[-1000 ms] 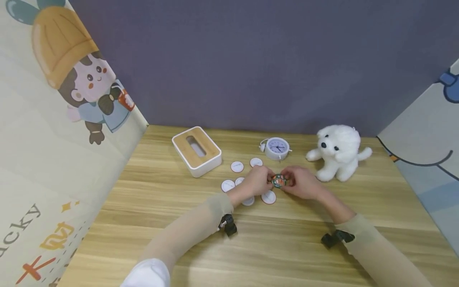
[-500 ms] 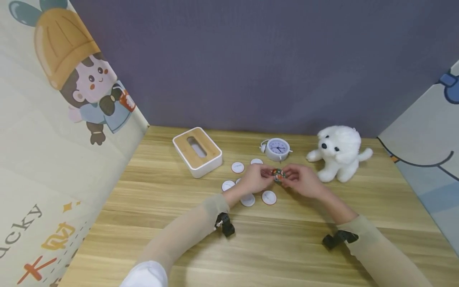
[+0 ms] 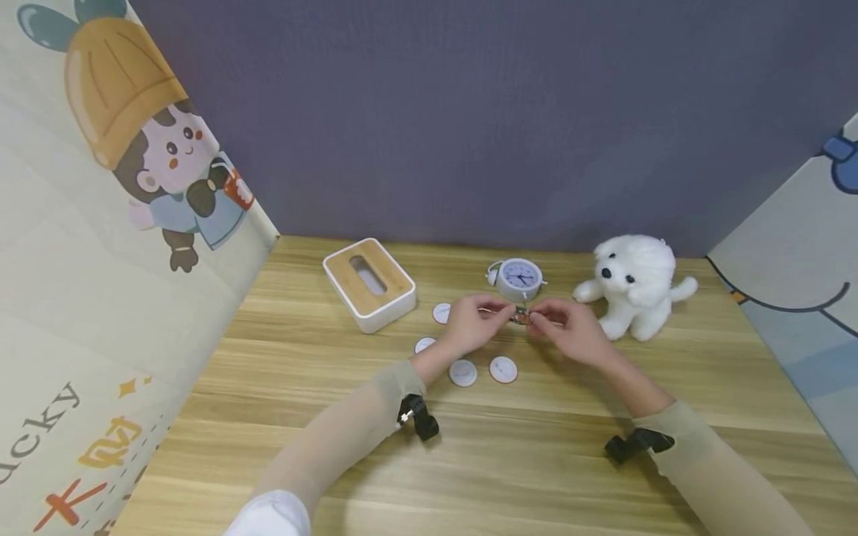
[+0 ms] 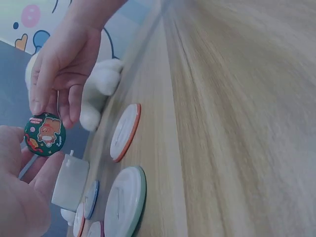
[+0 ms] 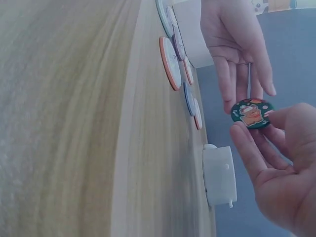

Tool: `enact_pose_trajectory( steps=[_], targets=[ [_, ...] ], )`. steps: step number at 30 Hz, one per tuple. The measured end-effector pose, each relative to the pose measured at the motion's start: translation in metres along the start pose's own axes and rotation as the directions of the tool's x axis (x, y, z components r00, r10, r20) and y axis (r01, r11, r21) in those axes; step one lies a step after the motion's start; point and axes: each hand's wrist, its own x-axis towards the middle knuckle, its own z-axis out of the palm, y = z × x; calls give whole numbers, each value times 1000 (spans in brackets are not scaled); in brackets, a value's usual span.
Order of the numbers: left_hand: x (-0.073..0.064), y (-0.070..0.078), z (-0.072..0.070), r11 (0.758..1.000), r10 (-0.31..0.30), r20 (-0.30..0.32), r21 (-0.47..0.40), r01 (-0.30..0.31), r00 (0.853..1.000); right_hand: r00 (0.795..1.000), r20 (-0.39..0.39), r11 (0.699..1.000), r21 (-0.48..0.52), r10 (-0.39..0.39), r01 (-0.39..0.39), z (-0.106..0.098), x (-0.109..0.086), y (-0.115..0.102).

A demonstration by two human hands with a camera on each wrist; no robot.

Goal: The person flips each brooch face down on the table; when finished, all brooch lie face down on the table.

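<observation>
A round button badge (image 3: 520, 316) with a green front and an orange bear print is held above the table between both hands. My left hand (image 3: 469, 324) pinches its left side, and my right hand (image 3: 570, 327) pinches its right side. The bear side of the badge (image 4: 45, 134) faces the wrist cameras, while the head view catches it nearly edge-on. A thin pale strip (image 5: 249, 79) shows among the left hand's fingers; I cannot tell what it is. Several badges lie face down beneath, pin backs up, including a red-rimmed badge (image 3: 503, 369). The left hand hides some of them.
At the back left of the wooden table (image 3: 536, 461) stands a white tissue box (image 3: 389, 309) with a wooden lid. A white alarm clock (image 3: 519, 277) stands just behind the hands. To the right sits a white plush dog (image 3: 633, 283). A dark wall (image 3: 469, 134) rises behind.
Both hands have lifted the badge a little and shifted it toward the clock. It has tilted from showing its printed front to nearly edge-on in the head view.
</observation>
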Motion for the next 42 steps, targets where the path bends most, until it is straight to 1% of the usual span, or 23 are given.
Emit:
enact_pose_trajectory(
  steps=[3,6,9,11,14,16,18,20,22,24,26,29,33,36,38,40,42],
  targets=[
    [0,2,0,999,10,-13,-35,-10,1000,998,-29,999,-4,-47,47,-1,-1,-2],
    [-1,3,-1,999,39,-22,-32,-39,999,992,-64,994,-26,-108,107,-2,-1,-2],
    [-3,5,-2,998,55,-23,-27,-56,998,987,-87,991,-34,-134,132,-3,-1,-3],
    [-4,6,-3,998,58,-25,-34,-59,998,985,-88,989,-23,-149,148,-3,-1,-2],
    [-4,7,-4,994,72,-14,-82,-73,997,983,-74,984,39,-170,174,-3,0,-2],
    [-4,8,-5,990,93,-4,-111,-93,996,979,-61,976,87,-194,199,-3,0,-2],
    [-4,8,-6,985,126,12,-116,-124,992,977,-52,970,126,-205,210,-3,0,-2],
    [-4,7,-7,983,168,23,-74,-166,985,979,-46,968,149,-199,204,-3,0,-2],
    [-5,7,-8,978,210,40,-13,-209,977,985,-35,973,153,-169,173,-3,0,-2],
    [-7,6,-8,968,245,58,38,-248,968,991,-17,981,139,-131,133,-3,0,-2],
    [-8,6,-9,959,270,79,70,-275,960,995,2,989,113,-102,101,-4,0,-2],
    [-9,4,-9,958,270,112,71,-278,956,996,22,994,73,-82,81,-5,-1,-3],
    [-10,2,-8,966,231,157,79,-245,960,996,26,996,38,-86,85,-5,-3,-4],
    [-10,0,-8,960,226,182,125,-251,957,995,19,996,-1,-94,94,-5,-3,-4],
    [-10,-1,-9,946,237,196,175,-272,951,995,12,994,-35,-99,99,-4,-4,-4],
    [-9,-1,-9,923,253,208,242,-300,945,993,11,991,-75,-113,114,-4,-4,-5],
    [-8,-2,-9,883,266,225,333,-331,937,992,12,986,-113,-125,125,-3,-4,-5]
  ],
)
